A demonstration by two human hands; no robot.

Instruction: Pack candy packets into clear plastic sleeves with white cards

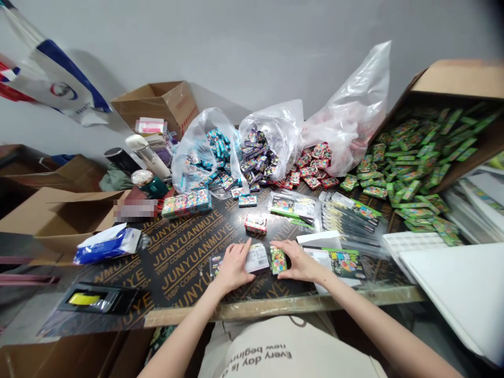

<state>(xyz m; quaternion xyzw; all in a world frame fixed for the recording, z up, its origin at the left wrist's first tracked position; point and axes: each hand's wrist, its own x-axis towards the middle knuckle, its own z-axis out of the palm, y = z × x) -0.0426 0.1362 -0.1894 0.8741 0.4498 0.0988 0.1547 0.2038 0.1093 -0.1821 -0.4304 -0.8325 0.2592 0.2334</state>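
Note:
My left hand (235, 266) rests over a flat dark package (259, 258) with a white barcode label, its thumb and fingers at the package's edges. My right hand (301, 262) is closed round a small green printed box (277, 260), thumb at the near end and fingers at the far end. This box stands just right of the package. A red box (255, 224) sits a little beyond my hands, with a blue box (248, 201) farther back. Beside my right hand lies a flat black-and-green package (346, 264).
Plastic bags of blue boxes (218, 144), purple boxes (255, 152) and red boxes (315, 160) line the wall. A tipped carton (464, 79) spills green boxes at right. Clear sleeves (346, 218) lie behind my right hand. A bottle (147, 157) and blue packet (106, 245) stand left.

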